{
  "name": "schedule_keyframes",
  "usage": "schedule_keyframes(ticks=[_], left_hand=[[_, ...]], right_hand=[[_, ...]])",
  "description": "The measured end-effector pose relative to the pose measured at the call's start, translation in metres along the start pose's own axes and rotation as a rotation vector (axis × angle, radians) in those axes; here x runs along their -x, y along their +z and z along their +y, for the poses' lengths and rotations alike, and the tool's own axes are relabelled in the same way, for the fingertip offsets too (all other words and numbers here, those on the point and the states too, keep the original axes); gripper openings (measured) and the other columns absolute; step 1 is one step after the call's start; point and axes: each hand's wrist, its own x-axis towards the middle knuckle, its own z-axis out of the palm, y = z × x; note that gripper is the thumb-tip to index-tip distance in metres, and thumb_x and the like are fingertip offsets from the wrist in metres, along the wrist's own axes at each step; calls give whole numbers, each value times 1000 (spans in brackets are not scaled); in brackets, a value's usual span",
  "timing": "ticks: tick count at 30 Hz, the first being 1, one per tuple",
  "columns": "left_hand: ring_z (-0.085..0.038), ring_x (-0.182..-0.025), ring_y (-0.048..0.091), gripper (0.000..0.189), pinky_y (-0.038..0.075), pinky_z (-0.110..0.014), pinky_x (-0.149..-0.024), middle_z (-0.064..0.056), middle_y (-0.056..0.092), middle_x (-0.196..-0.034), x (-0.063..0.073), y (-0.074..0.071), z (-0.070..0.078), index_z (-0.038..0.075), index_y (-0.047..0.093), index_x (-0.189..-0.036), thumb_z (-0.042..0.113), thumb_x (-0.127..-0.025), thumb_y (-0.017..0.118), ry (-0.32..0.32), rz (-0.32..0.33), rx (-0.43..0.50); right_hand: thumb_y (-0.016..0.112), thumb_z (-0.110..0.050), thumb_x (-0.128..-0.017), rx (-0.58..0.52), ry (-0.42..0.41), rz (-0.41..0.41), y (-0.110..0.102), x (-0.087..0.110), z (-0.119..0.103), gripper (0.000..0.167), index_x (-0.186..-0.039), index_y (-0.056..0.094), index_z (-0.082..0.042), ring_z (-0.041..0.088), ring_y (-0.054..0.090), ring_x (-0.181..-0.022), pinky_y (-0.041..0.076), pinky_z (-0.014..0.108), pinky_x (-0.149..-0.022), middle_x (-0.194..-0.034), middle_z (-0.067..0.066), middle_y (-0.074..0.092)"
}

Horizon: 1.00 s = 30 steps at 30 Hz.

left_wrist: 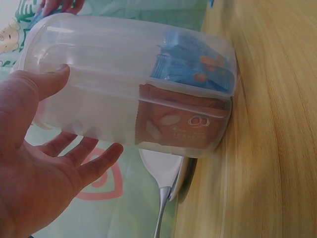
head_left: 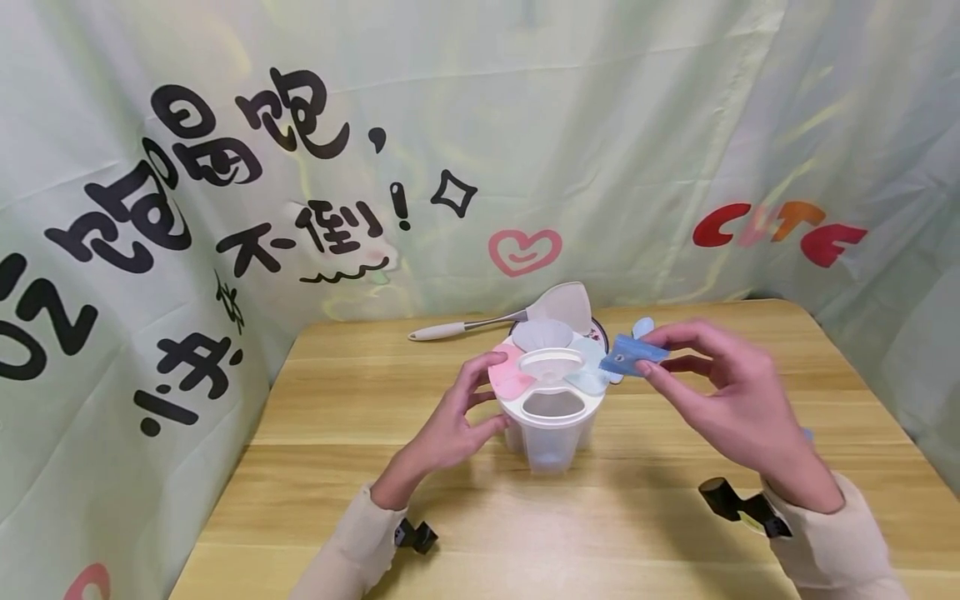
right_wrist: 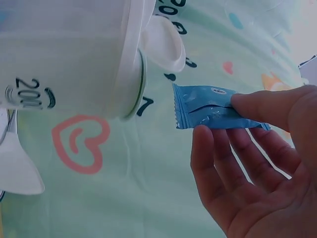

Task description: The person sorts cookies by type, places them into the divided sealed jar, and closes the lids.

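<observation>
A clear plastic storage box with several compartments and pastel lids stands upright on the table. Its front lid is flipped up, leaving an opening. My left hand grips the box's left side, thumb towards the front. Through the wall, the left wrist view shows blue packets and a reddish-brown packet low in separate compartments. Between thumb and fingers, my right hand pinches a small blue sealed packet, held in the air just right of the box.
Behind the box lies a spatula with a pale head, partly over a dark-rimmed round item. A light blue object shows beyond my right hand, and another blue bit by the right wrist. Printed cloth hangs behind the table.
</observation>
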Motion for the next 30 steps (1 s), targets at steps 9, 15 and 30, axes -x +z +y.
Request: schedule_keyframes(ticks=[9,15,30], left_hand=[[-36,-147,56,81,59,-48,-116,-9,42,-171,1,-1,1,14,37,-161,-6,-95,79,-2,-4,5],[-36,-149,55,80,58,-48,-117,-9,42,-171,1,0,3,13,37,-160,-6,-94,79,-10,-2,14],[-39,-147,56,81,59,-51,-116,-13,42,-170,1,-1,1,13,38,-160,-7,-94,79,3,-1,21]], right_hand=[[82,31,-72,-60,-84,-82,17,0,-2,50,-110,76,0,7,71,-93,68,22,-83,-105,2,74],[87,26,-71,-39,-127,-109,29,0,0,49,-109,77,-4,4,73,-91,66,19,-88,-101,1,76],[92,12,-76,25,-166,-140,46,1,5,42,-108,79,-12,5,72,-89,63,16,-85,-100,-1,79]])
